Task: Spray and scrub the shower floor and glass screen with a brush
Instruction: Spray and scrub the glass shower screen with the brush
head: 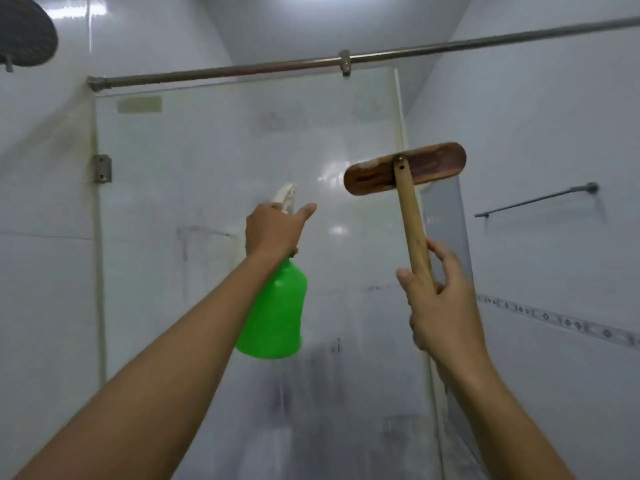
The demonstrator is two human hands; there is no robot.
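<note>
The glass screen (207, 161) fills the middle of the view, misty and streaked lower down. My left hand (272, 230) grips the neck of a green spray bottle (275, 313) with a white nozzle (285, 195) aimed at the glass, thumb stuck out to the right. My right hand (440, 306) holds the wooden handle (412, 226) of a brush. Its brown wooden head (405, 173) is raised against the screen's right edge, back side toward me, bristles hidden. The shower floor is out of view.
A metal rail (242, 69) runs across the top of the screen. A round shower head (24, 32) hangs at the upper left. A hinge bracket (102, 169) sits on the screen's left edge. A towel bar (536, 199) is on the tiled right wall.
</note>
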